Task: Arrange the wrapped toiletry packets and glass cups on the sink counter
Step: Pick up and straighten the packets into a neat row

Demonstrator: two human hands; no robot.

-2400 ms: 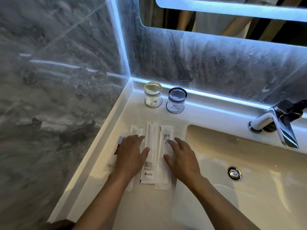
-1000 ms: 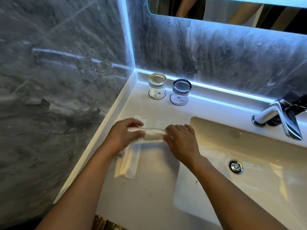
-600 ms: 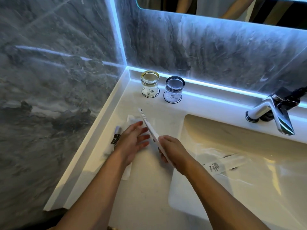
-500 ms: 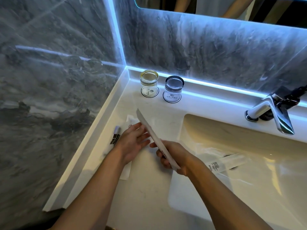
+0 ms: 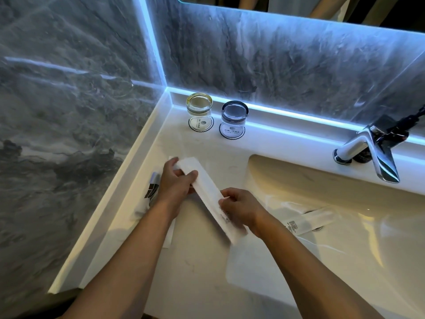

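A long white wrapped packet [image 5: 207,192] is held slantwise above the white counter [image 5: 195,268]. My left hand [image 5: 176,185] grips its far end and my right hand [image 5: 239,208] grips its near end. Under my left hand and forearm lies another white packet [image 5: 169,233], and a packet with a dark logo [image 5: 151,192] rests by the counter's left rim. One more wrapped packet [image 5: 308,221] lies inside the basin near the drain. Two glass cups stand on round coasters at the back: a yellow-rimmed one [image 5: 199,109] and a dark-rimmed one [image 5: 234,116].
The basin [image 5: 345,261] fills the right half of the counter. A chrome faucet [image 5: 370,150] stands behind it. Grey marble walls close off the left and the back, with a lit strip along the back ledge and a mirror above.
One packet has dropped into the basin. The packet in my right hand turned from edge-on to flat, and my left hand came off the counter packets and took its far end.
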